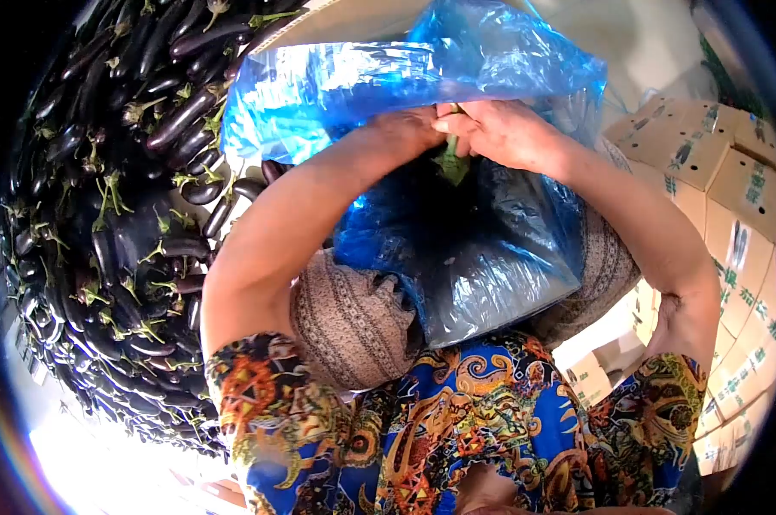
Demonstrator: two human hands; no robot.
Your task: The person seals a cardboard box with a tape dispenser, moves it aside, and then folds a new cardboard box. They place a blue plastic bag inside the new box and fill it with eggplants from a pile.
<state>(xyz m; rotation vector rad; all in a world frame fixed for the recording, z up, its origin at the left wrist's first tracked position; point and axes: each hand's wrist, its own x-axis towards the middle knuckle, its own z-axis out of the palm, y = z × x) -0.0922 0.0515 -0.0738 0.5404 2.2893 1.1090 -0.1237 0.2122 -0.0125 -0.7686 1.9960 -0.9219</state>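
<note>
My right hand (512,136) is closed with its fingers around the green stem of an eggplant (452,163), over the mouth of a lined box. Right beside it, my left hand (412,130) meets it at the stem. The left fingers are mostly hidden, so their grip does not show. A blue plastic bag (345,90) lines the box and spreads up behind both hands. The bag's near flap (499,300) folds toward my body. Deep shadow fills the inside, and the eggplant's body is lost in it.
A large heap of dark eggplants (104,232) covers the left side. Stacked cardboard boxes (731,197) with green print stand at the right. A cardboard flap (319,26) rises behind the bag. My knees in patterned cloth (353,318) flank the lined box.
</note>
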